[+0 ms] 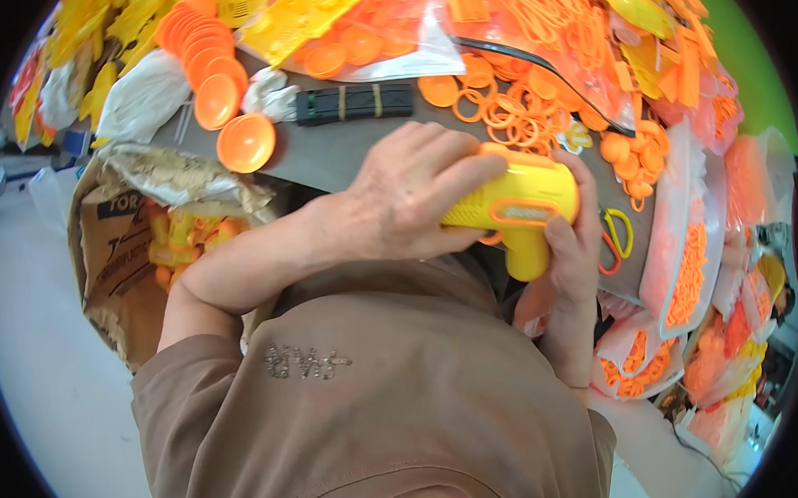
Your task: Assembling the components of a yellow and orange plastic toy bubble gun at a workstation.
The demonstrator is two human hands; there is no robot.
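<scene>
Both hands grip the yellow toy gun — left hand on top, right hand at the handle; the body looks assembled, while many loose orange rings wait.

The grey worktop carries loose orange rings, a row of orange discs, a black ribbed bar, yellow plastic parts and clear bags of orange pieces.

The plastic toy gun is bright yellow with an orange stripe. The round plastic cups and little rings are orange. The surface is grey. The shirt is plain brown. The cardboard box is brown.
</scene>
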